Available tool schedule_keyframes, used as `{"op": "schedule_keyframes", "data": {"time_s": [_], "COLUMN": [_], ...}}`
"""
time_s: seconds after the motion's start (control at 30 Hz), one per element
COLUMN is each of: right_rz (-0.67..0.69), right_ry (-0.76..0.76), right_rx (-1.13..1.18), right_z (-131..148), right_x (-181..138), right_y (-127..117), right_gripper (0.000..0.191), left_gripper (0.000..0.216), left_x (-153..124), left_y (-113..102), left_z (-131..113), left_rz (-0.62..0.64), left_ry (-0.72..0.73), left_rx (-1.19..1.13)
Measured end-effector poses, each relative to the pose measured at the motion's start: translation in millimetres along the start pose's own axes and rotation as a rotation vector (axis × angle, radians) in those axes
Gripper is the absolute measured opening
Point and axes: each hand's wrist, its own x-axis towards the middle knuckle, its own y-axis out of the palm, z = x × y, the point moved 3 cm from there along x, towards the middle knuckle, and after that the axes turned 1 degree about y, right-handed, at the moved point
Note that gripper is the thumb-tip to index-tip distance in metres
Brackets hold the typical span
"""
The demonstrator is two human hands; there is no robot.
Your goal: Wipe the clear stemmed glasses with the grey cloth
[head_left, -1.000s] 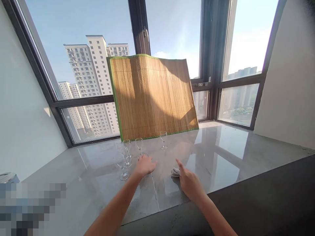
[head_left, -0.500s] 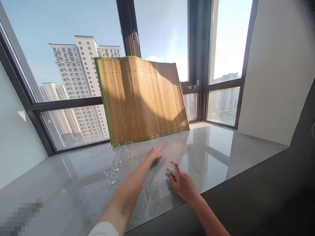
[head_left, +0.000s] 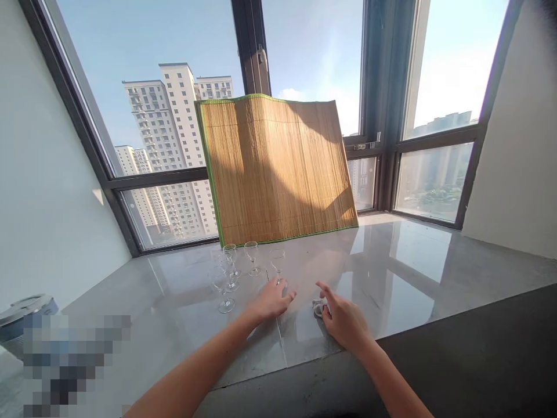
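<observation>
My left hand (head_left: 274,299) is at the foot of a clear stemmed glass (head_left: 277,261), fingers closed about its lower stem; the exact grip is partly hidden behind the hand. The glass stands upright. To its left is a group of similar stemmed glasses (head_left: 251,251), several of them, upright and overlapping in view. My right hand (head_left: 346,319) is closed on a crumpled greyish-white cloth (head_left: 319,307) low over the counter, its index finger stretched out forward.
A grey glossy tiled ledge (head_left: 369,255) runs under the windows. Behind the glasses a bamboo mat (head_left: 282,168) with green edging leans on the window frame. A lidded container (head_left: 32,305) sits at lower left, beside a blurred-out patch. The ledge's front edge drops off at right.
My left hand has drawn the stemmed glass nearer and leftward, toward the other glasses. My right hand keeps the cloth in about the same place. The view has turned left.
</observation>
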Motion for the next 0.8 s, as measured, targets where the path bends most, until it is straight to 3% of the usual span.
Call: {"op": "schedule_keyframes", "data": {"time_s": [0.1,0.27,0.47,0.8], "right_rz": [0.06,0.119,0.079,-0.014], "right_ry": [-0.047,-0.063,-0.038,0.026], "right_rx": [-0.08,-0.187,-0.204,-0.082], "right_z": [3,13,27,12], "right_x": [0,-6,-16,-17], "right_y": [2,0,2,15], "right_gripper": [0.059,0.053,0.05,0.046], "left_gripper": [0.076,0.076,0.069,0.064], "left_x": [-25,-32,-34,-32], "left_y": [-6,-12,-12,-18], "left_z": [15,35,44,54], "left_rz": [-0.056,-0.094,-0.18,-0.209], "left_ry": [-0.042,-0.156,-0.202,-0.274], "left_rx": [0.041,0.021,-0.021,0.064]}}
